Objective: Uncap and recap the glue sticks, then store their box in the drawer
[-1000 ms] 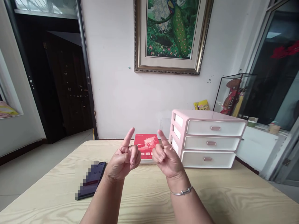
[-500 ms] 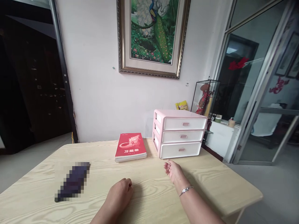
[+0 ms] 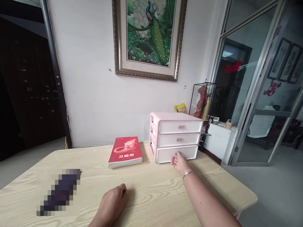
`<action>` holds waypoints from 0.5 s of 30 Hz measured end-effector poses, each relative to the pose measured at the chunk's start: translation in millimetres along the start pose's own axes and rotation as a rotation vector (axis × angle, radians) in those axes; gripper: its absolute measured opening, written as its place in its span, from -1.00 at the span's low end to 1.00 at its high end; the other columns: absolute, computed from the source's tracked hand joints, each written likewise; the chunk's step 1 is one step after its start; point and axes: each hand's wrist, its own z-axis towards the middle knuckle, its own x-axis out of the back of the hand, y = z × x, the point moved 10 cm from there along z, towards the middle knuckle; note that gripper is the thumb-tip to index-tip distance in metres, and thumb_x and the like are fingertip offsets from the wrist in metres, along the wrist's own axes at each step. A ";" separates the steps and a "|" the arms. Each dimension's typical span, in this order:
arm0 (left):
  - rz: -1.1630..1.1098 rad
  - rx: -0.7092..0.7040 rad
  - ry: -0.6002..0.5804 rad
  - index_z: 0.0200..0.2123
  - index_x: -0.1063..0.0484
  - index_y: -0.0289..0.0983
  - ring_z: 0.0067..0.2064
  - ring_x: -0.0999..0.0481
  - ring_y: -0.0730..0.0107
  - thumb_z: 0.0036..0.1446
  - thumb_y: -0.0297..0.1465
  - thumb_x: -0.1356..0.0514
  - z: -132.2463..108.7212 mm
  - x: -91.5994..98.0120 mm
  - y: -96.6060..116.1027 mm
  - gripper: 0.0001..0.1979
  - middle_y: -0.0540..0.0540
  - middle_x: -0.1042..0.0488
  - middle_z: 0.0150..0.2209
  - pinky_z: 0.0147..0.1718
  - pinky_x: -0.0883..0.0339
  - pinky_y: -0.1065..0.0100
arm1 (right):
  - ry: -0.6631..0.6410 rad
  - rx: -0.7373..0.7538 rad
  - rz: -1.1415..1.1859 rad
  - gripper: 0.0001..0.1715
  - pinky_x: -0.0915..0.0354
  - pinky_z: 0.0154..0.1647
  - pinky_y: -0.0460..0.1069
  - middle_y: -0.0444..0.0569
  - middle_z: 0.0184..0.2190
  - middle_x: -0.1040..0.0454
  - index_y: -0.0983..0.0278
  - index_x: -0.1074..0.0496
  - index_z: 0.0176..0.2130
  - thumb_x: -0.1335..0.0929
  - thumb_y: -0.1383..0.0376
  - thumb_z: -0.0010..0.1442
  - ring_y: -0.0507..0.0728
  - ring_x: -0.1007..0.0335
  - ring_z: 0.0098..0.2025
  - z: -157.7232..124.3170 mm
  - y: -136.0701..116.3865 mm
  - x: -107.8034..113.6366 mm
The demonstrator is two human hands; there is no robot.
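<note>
A pink and white drawer unit (image 3: 174, 116) with three closed drawers stands on the table. My right hand (image 3: 181, 163) reaches to its bottom drawer (image 3: 164, 154). One fingertip is at the small pink handle (image 3: 176, 154), covering part of it; whether it hooks the handle I cannot tell. The other fingers are loosely bent and apart, holding nothing. My left hand (image 3: 114, 199) rests on the tabletop as a loose fist, with nothing visible in it. Beyond it lies a thick red book (image 3: 125, 149), flat and left of the drawers.
The pale wooden table (image 3: 151, 192) has a rounded right corner. A dark, pixelated object (image 3: 61, 192) lies at the left. Behind the drawers are a yellow packet (image 3: 181, 107) and a glass case (image 3: 201, 101). A framed peacock picture (image 3: 149, 37) hangs on the wall.
My right hand has moved forward from the tabletop to the bottom drawer's handle. My left hand stays in a fist on the table. The view has shifted slightly right.
</note>
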 end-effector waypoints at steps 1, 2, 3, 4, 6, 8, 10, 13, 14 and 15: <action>-0.005 0.002 0.004 -0.37 -0.35 -0.17 -0.32 -0.53 0.27 0.26 -0.29 0.05 0.6 0.1 -0.2 -0.77 -0.03 -0.56 -0.40 -0.41 -0.07 0.36 | 0.004 -0.004 -0.008 -0.66 -0.38 -0.52 -0.08 -0.09 -0.53 -0.41 0.22 -0.30 -0.28 -0.24 0.01 0.32 0.04 -0.41 -0.54 2.9 -1.9 -1.2; -0.011 0.004 0.007 -0.38 -0.34 -0.17 -0.33 -0.53 0.27 0.26 -0.29 0.05 1.0 0.4 -0.3 -0.77 -0.03 -0.56 -0.40 -0.41 -0.07 0.36 | 0.008 -0.007 -0.016 -0.65 -0.36 -0.54 -0.09 -0.10 -0.54 -0.40 0.22 -0.29 -0.30 -0.24 0.01 0.33 0.03 -0.40 -0.56 5.5 -3.6 -1.8; -0.016 0.006 0.009 -0.38 -0.34 -0.17 -0.34 -0.53 0.28 0.26 -0.29 0.05 1.2 0.8 -0.3 -0.77 -0.03 -0.56 -0.40 -0.42 -0.07 0.36 | 0.014 -0.008 -0.025 -0.66 -0.35 -0.55 -0.11 -0.11 -0.56 -0.39 0.23 -0.28 -0.33 -0.24 0.03 0.33 0.02 -0.38 -0.57 7.6 -5.2 -1.8; -0.019 0.009 0.008 -0.38 -0.34 -0.17 -0.34 -0.52 0.29 0.26 -0.30 0.05 1.1 1.2 -0.3 -0.77 -0.03 -0.56 -0.40 -0.42 -0.07 0.37 | 0.018 -0.007 -0.034 -0.67 -0.33 -0.56 -0.12 -0.12 -0.57 -0.39 0.23 -0.27 -0.35 -0.25 0.06 0.32 0.01 -0.38 -0.58 9.2 -6.7 -1.7; -0.022 0.017 0.006 -0.38 -0.34 -0.17 -0.35 -0.52 0.29 0.25 -0.30 0.04 0.6 2.5 -0.3 -0.77 -0.03 -0.56 -0.40 -0.42 -0.07 0.36 | 0.023 -0.001 -0.054 -0.71 -0.31 -0.58 -0.15 -0.13 -0.58 -0.38 0.24 -0.27 -0.38 -0.27 0.12 0.32 0.00 -0.36 -0.60 11.0 -9.2 -0.6; -0.023 0.024 0.003 -0.38 -0.35 -0.16 -0.34 -0.52 0.28 0.25 -0.31 0.04 0.1 3.7 -0.4 -0.78 -0.03 -0.57 -0.39 -0.42 -0.08 0.36 | 0.028 0.010 -0.076 -0.74 -0.26 -0.62 -0.17 -0.14 -0.59 -0.38 0.25 -0.27 -0.39 -0.28 0.17 0.30 -0.01 -0.36 -0.61 10.4 -10.7 1.4; -0.027 0.032 0.000 -0.38 -0.35 -0.17 -0.33 -0.52 0.28 0.24 -0.31 0.04 -0.4 4.8 -0.7 -0.78 -0.04 -0.57 -0.39 -0.41 -0.09 0.37 | 0.035 0.019 -0.100 -0.76 -0.21 -0.65 -0.19 -0.14 -0.60 -0.38 0.26 -0.28 -0.39 -0.28 0.20 0.29 -0.01 -0.37 -0.61 7.2 -11.2 5.1; -0.036 0.032 -0.008 -0.37 -0.37 -0.17 -0.32 -0.52 0.29 0.24 -0.31 0.03 -0.4 5.8 -0.6 -0.78 -0.05 -0.57 -0.37 -0.40 -0.09 0.37 | 0.040 0.030 -0.138 -0.78 -0.16 -0.67 -0.20 -0.15 -0.61 -0.38 0.26 -0.29 -0.39 -0.30 0.21 0.26 0.00 -0.39 -0.60 -1.9 -10.9 15.2; -0.038 0.030 -0.011 -0.36 -0.38 -0.17 -0.31 -0.52 0.29 0.24 -0.30 0.03 -0.4 6.0 -0.5 -0.77 -0.05 -0.58 -0.37 -0.40 -0.09 0.37 | 0.041 0.033 -0.152 -0.79 -0.15 -0.68 -0.20 -0.14 -0.61 -0.38 0.26 -0.29 -0.38 -0.30 0.21 0.26 0.00 -0.40 -0.60 -5.9 -10.6 20.0; -0.041 0.028 -0.014 -0.36 -0.38 -0.17 -0.31 -0.52 0.29 0.24 -0.30 0.03 -0.3 6.2 -0.3 -0.77 -0.05 -0.58 -0.36 -0.40 -0.09 0.37 | 0.042 0.036 -0.167 -0.79 -0.14 -0.68 -0.20 -0.14 -0.61 -0.38 0.26 -0.29 -0.38 -0.30 0.21 0.25 0.00 -0.40 -0.60 -10.3 -10.3 25.6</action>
